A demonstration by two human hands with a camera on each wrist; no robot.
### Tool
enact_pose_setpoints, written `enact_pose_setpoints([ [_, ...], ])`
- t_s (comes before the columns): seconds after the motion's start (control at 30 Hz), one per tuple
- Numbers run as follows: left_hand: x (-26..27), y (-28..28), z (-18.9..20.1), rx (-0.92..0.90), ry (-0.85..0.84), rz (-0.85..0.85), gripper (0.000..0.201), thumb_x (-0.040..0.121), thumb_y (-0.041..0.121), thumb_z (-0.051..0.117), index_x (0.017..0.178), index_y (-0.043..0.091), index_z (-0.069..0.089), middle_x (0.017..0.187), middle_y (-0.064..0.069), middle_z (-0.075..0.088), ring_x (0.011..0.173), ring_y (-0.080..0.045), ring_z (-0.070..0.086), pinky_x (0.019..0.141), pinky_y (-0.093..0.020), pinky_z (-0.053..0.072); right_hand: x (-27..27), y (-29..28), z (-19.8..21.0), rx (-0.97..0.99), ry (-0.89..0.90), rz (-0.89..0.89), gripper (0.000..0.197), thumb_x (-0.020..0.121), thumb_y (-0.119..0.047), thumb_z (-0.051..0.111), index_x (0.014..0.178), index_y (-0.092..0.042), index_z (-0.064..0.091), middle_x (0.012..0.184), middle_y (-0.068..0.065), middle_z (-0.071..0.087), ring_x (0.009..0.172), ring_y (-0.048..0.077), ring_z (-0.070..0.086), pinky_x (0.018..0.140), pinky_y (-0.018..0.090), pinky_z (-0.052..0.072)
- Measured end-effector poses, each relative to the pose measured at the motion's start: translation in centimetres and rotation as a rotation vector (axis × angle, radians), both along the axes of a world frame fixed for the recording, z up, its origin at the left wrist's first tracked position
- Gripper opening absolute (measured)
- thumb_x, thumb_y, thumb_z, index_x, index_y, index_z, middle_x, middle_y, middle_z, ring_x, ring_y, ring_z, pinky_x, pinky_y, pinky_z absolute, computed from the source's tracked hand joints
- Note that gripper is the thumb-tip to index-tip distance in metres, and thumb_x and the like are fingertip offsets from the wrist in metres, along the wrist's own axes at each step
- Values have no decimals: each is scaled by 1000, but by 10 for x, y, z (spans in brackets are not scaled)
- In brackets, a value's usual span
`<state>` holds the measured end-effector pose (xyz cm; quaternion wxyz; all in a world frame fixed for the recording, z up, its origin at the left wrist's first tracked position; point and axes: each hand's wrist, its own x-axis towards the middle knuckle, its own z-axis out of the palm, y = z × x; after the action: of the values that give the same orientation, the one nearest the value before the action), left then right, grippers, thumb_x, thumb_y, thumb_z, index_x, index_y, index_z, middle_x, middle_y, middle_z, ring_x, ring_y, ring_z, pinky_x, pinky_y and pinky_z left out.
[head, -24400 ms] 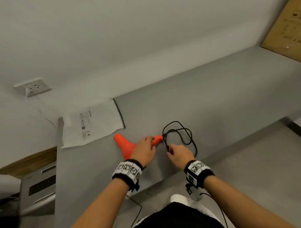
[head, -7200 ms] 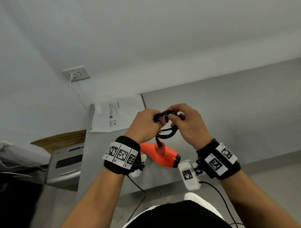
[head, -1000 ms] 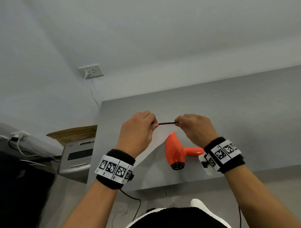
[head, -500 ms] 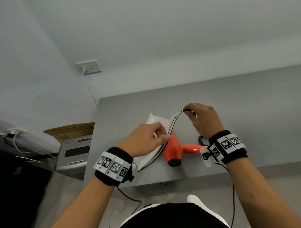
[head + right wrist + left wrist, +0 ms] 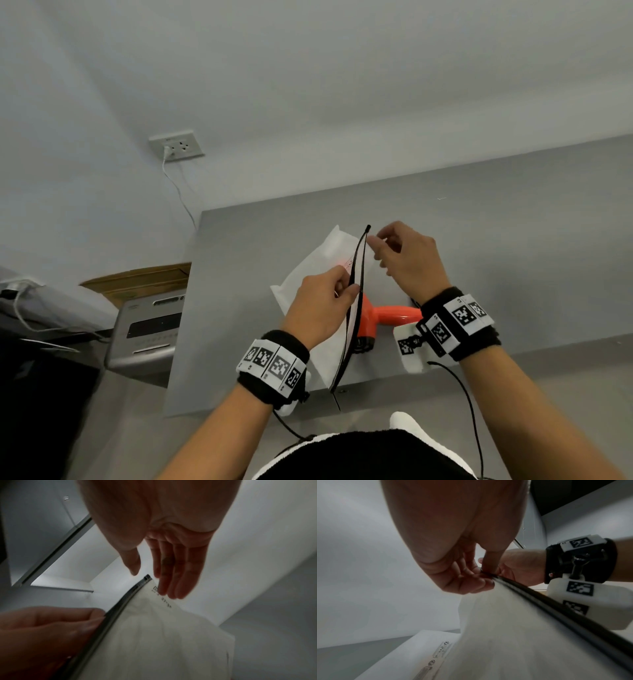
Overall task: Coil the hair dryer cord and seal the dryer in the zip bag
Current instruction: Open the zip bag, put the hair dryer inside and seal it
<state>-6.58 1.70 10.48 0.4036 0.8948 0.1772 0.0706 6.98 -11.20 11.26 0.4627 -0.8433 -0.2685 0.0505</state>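
Note:
A white zip bag (image 5: 308,284) with a black zip strip (image 5: 356,284) stands on edge on the grey table (image 5: 513,222). My left hand (image 5: 346,291) pinches the strip near its middle, shown close up in the left wrist view (image 5: 486,577). My right hand (image 5: 380,246) hovers by the strip's top end with its fingers straight and holding nothing (image 5: 149,582). The orange hair dryer (image 5: 387,313) lies at the bag's mouth, handle pointing right. Its front end shows red through the bag; I cannot tell whether it is inside. The cord is mostly hidden by my right wrist.
The table's front edge runs just below the bag. A wall socket (image 5: 176,145) with a white cable is at the back left. A grey appliance (image 5: 147,329) and a cardboard box (image 5: 137,279) sit left of the table.
My right hand has let go of the strip's top end and spread its fingers. My left hand keeps its pinch, and the strip now stands steeper.

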Motion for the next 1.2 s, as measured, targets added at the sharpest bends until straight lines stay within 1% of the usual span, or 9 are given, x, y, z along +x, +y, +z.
enact_pose_setpoints([
  [0.2,1,-4,5,10,-78,105,24,96,26,63,76,17,54,68,-5,62,64,-25,63,66,-43,57,-10,3,-9,-152,89,164,27,94,-24,57,79,-3,64,69,12,69,62,26,70,59,41,60],
  [0.4,0,24,10,22,-115,238,16,93,19,64,78,18,58,68,-2,65,65,-21,67,67,-39,60,18,-12,-37,-259,4,-62,23,93,-32,54,80,-15,63,70,5,67,70,30,64,70,44,56],
  [0.6,-3,27,8,64,-153,180,9,91,11,65,87,17,61,73,-3,64,62,-11,55,56,-15,47,25,-25,-59,-292,129,-183,18,95,-27,55,84,-16,64,74,8,65,76,34,61,66,35,51],
  [0.77,11,23,-8,64,-91,63,9,94,14,60,98,22,58,70,5,58,61,-12,56,63,-34,58,19,-26,-65,-107,375,-23,17,97,-21,58,84,-12,64,63,3,64,49,21,61,42,26,49],
  [0.83,18,23,-17,10,-59,80,10,94,14,59,100,23,59,71,3,60,64,-19,64,62,-43,61,22,-34,-70,6,515,-16,24,99,-28,55,92,-8,66,72,7,67,55,23,62,46,30,49],
  [0.93,24,20,-30,-55,-14,118,9,97,14,60,104,20,60,76,-1,63,67,-22,71,66,-38,63,42,-58,-102,179,667,-373,27,97,-30,55,100,-4,64,81,9,67,64,26,61,58,38,52],
  [1.07,28,13,-54,-102,23,137,9,100,19,59,107,17,63,81,-2,65,73,-18,67,65,-28,57,50,-94,-150,-158,587,-699,40,88,-29,64,120,-5,59,126,22,61,115,38,59,98,44,47],
  [1.13,30,8,-68,-112,78,125,9,101,21,57,108,20,63,81,1,63,75,-14,61,67,-24,48,38,-100,-164,-185,648,-719,56,88,-34,68,131,-2,51,133,23,56,122,40,55,99,45,49],
  [1.2,32,3,-80,-136,132,92,11,102,23,56,110,23,64,83,3,63,79,-16,60,70,-23,47,31,-97,-174,-122,729,-718,61,84,-43,70,129,-6,49,128,19,59,114,40,60,79,49,59],
])
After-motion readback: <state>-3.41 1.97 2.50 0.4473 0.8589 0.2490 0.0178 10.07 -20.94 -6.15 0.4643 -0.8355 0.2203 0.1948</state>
